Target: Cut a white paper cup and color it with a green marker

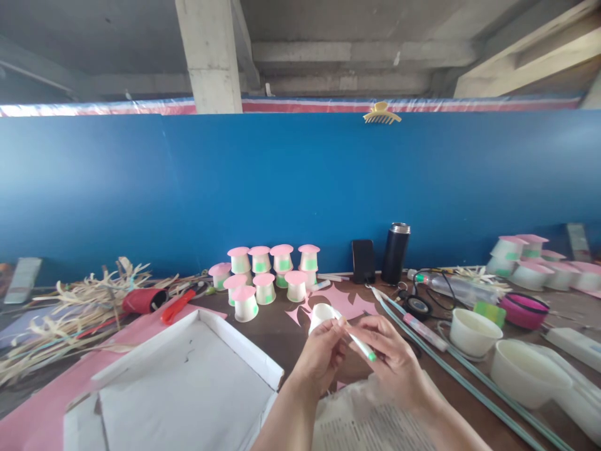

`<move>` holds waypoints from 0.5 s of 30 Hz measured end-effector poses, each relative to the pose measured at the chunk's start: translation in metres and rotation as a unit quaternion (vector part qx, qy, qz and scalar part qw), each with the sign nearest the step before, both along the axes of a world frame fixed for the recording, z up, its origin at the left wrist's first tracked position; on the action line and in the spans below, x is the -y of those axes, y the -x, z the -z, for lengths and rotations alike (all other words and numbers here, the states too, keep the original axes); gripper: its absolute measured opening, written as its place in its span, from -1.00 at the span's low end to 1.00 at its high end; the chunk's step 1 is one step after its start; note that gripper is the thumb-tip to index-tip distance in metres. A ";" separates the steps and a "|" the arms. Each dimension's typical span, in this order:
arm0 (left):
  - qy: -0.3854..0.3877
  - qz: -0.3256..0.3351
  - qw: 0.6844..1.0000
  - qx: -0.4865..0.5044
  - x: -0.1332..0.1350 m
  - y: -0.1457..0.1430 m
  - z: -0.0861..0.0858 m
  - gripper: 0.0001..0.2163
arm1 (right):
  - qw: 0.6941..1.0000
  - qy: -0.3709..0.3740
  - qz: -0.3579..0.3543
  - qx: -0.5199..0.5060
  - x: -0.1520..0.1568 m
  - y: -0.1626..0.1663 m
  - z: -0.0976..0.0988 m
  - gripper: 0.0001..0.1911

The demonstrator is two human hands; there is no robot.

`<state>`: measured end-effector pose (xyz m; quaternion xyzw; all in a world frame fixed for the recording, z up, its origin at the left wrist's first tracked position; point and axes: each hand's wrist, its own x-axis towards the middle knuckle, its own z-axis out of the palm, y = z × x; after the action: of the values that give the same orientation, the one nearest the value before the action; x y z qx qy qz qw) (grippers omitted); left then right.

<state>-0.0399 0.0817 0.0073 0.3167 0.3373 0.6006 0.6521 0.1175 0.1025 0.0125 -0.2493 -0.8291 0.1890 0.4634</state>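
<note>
In the head view my left hand (323,354) is closed around a small white paper cup (320,315), its lower part hidden by the fingers. My right hand (392,354) grips a white marker (360,346) with a green end pointing down and right. The marker's other end reaches the cup beside my left fingertips; whether it touches the cup I cannot tell. Beyond my hands lie scraps of cut pink paper (345,302). Several upturned cups with round pink paper tops and green patches, such as this near cup (246,308), stand in stacks and singly behind.
A white box lid (188,382) lies at left, near red-handled scissors (177,307) and a red cup (144,300). A phone (363,262) and a black flask (395,254) stand at the back. Larger white cups (475,332) and long pale-blue strips (462,376) occupy the right.
</note>
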 end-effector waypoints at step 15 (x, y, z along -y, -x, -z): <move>-0.109 -0.164 0.977 -0.083 0.007 -0.002 -0.036 -0.62 | 0.868 0.344 0.050 -0.354 -0.022 -0.002 0.005 -0.51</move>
<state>-0.0374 0.0745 0.0434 0.3752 0.3696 0.7042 0.4762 0.1195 0.1248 0.0080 -0.3501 -0.4782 0.5142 0.6200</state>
